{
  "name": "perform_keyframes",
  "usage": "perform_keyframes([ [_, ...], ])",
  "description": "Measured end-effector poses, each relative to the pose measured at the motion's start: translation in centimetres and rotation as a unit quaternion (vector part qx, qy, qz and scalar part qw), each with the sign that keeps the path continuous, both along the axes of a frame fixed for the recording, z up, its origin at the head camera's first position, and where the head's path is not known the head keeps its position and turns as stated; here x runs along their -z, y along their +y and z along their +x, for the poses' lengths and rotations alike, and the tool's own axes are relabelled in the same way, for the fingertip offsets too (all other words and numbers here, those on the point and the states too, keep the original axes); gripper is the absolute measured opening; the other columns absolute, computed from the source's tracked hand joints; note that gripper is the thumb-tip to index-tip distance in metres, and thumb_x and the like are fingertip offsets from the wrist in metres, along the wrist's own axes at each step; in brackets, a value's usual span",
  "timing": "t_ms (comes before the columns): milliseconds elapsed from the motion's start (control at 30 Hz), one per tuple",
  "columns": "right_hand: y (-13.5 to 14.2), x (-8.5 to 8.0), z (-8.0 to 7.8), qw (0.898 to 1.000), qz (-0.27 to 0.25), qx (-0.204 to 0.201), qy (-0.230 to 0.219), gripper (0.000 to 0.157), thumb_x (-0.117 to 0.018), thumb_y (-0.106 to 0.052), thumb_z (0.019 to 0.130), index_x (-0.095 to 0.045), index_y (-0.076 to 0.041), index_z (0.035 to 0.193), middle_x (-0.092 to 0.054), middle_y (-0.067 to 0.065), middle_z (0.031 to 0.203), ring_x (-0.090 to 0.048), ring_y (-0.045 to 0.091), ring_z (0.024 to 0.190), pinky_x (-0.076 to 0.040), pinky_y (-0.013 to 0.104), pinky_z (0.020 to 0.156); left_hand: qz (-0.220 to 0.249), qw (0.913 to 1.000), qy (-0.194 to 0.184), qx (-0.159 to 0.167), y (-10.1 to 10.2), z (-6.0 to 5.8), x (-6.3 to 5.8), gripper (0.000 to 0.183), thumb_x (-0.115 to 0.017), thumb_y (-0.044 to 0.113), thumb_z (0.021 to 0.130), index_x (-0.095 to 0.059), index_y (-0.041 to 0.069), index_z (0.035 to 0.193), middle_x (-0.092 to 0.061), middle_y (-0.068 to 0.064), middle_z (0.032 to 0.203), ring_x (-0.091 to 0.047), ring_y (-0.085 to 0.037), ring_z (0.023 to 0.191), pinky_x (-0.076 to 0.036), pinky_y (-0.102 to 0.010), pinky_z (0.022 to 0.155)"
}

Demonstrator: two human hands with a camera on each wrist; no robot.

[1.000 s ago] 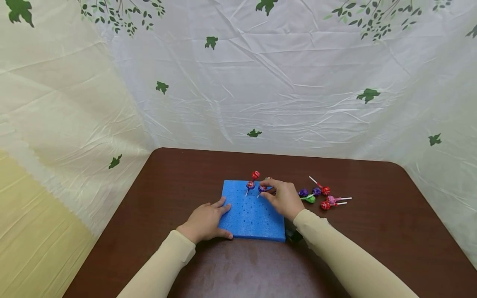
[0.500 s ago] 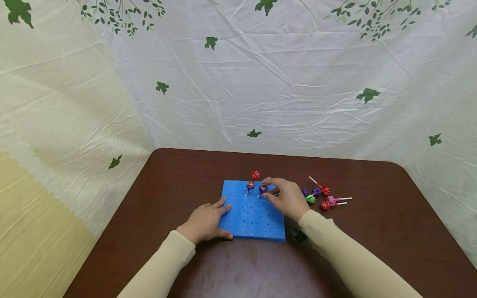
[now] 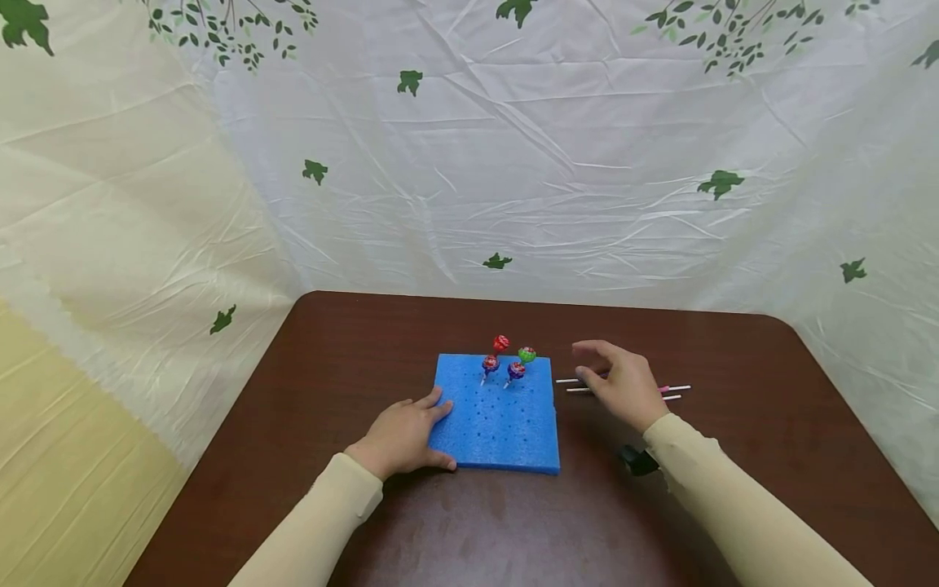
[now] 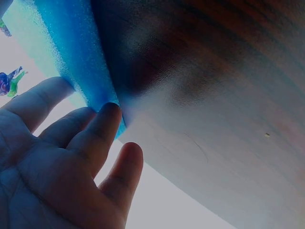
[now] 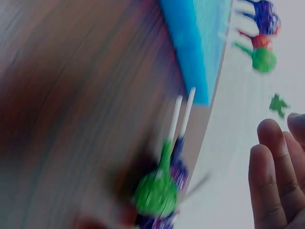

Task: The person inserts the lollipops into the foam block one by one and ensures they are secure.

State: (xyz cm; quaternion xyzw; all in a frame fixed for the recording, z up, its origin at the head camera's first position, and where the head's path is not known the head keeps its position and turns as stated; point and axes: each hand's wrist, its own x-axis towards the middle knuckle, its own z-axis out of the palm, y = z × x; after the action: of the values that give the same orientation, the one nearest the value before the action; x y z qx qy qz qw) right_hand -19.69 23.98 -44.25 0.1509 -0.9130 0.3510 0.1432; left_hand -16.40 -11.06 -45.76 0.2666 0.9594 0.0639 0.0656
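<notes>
L hand (image 3: 402, 434) flat on blue foam board (image 3: 495, 424), R hand (image 3: 623, 383) spread, empty, over loose lollipops (image 5: 159, 191), 4 lollipops (image 3: 513, 359) upright in board

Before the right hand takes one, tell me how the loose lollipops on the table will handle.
The loose lollipops lie flat on the table, so their round heads probably let them roll or pivot if nudged. The thin white sticks look stiff and easy to pinch. They seem light; the right hand hovers open above them.
</notes>
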Motion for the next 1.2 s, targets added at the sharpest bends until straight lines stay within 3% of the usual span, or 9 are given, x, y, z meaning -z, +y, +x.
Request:
perform_keyframes([
  [200, 2.5, -0.1, 0.2, 1.0, 0.007, 0.02, 0.01, 0.038, -0.073, -0.004, 0.09, -0.066, -0.01, 0.126, -0.072, 0.011, 0.108, -0.07, 0.024, 0.08, -0.046, 0.029, 0.05, 0.002, 1.0, -0.002, -0.001, -0.1, 0.1, -0.1, 0.092, -0.077, 0.062, 0.076, -0.051, 0.01, 0.147, -0.039, -0.016, 0.155, -0.048, -0.028, 0.135, -0.036, -0.049, 0.11],
  [433, 4.5, 0.1, 0.6, 0.999, 0.021, 0.043, 0.003, 0.035, -0.072, -0.005, 0.091, -0.066, -0.008, 0.126, -0.072, 0.011, 0.105, -0.07, 0.027, 0.085, -0.054, 0.029, 0.061, 0.001, 1.0, -0.004, 0.001, -0.1, 0.2, -0.2, 0.092, -0.076, 0.063, 0.076, -0.051, 0.01, 0.147, -0.039, -0.016, 0.155, -0.048, -0.029, 0.135, -0.036, -0.049, 0.11],
  [633, 6.2, 0.2, 0.9, 0.998, 0.016, 0.053, -0.009, 0.033, -0.07, -0.007, 0.094, -0.065, -0.007, 0.127, -0.073, 0.013, 0.099, -0.07, 0.027, 0.081, -0.052, 0.028, 0.053, 0.002, 1.0, -0.001, -0.002, 0.0, 0.1, -0.2, 0.092, -0.077, 0.062, 0.076, -0.051, 0.01, 0.147, -0.04, -0.016, 0.154, -0.049, -0.03, 0.134, -0.037, -0.049, 0.109],
  [800, 7.6, 0.6, 1.5, 0.996, 0.044, 0.066, -0.035, 0.033, -0.07, -0.011, 0.094, -0.065, -0.007, 0.126, -0.072, 0.012, 0.1, -0.069, 0.027, 0.082, -0.052, 0.032, 0.057, 0.002, 1.0, -0.003, -0.005, 0.0, 0.1, -0.2, 0.092, -0.077, 0.062, 0.076, -0.051, 0.01, 0.147, -0.039, -0.016, 0.155, -0.049, -0.031, 0.133, -0.037, -0.049, 0.109],
  [1000, 8.9, 1.2, 2.2, 0.992, 0.09, 0.063, -0.064, 0.033, -0.072, -0.012, 0.091, -0.067, -0.007, 0.123, -0.074, 0.011, 0.098, -0.071, 0.028, 0.084, -0.054, 0.046, 0.069, -0.001, 1.0, -0.004, -0.007, 0.1, 0.0, -0.2, 0.092, -0.077, 0.062, 0.076, -0.051, 0.011, 0.148, -0.039, -0.016, 0.155, -0.05, -0.032, 0.132, -0.038, -0.049, 0.109],
  [1200, 9.1, 1.9, 2.3, 0.987, 0.139, 0.042, -0.064, 0.037, -0.078, -0.017, 0.086, -0.069, -0.008, 0.12, -0.073, 0.013, 0.102, -0.07, 0.029, 0.086, -0.054, 0.05, 0.065, 0.002, 1.0, -0.006, -0.004, 0.1, 0.1, -0.2, 0.092, -0.077, 0.062, 0.076, -0.05, 0.01, 0.148, -0.039, -0.016, 0.155, -0.05, -0.032, 0.133, -0.037, -0.049, 0.109],
])
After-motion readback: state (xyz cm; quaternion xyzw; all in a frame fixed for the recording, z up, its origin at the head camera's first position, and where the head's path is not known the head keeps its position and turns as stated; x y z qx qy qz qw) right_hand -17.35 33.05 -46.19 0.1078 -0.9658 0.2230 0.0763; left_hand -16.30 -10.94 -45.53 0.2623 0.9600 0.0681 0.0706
